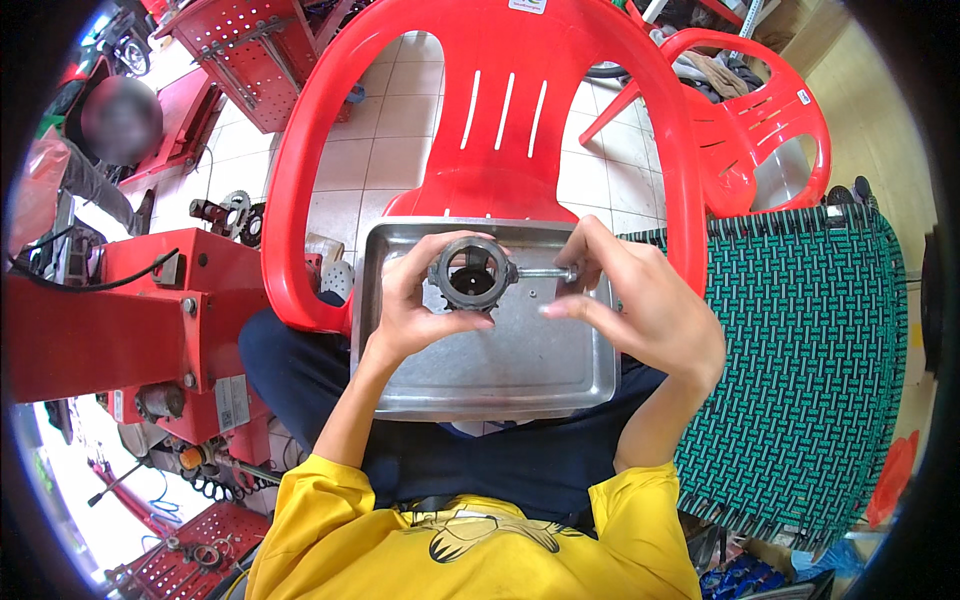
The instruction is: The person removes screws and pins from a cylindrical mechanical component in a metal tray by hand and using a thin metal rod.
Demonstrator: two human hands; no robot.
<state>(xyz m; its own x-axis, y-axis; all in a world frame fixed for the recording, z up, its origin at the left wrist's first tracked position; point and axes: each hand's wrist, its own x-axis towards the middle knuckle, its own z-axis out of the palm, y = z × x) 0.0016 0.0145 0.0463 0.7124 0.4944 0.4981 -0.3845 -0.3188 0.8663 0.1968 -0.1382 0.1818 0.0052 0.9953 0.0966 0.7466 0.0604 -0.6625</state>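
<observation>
In the head view, the left hand (405, 300) grips a dark toothed metal ring (473, 300), held above the near-left to far-middle part of a metal tray (480, 375). A slim metal rod (543, 273) points right from the ring. The right hand (645, 290) curls its fingers at the rod's outer end, thumb apart; whether it grips, I cannot tell. Far stands a red plastic armchair (500, 120); right, a green woven seat (800, 370).
</observation>
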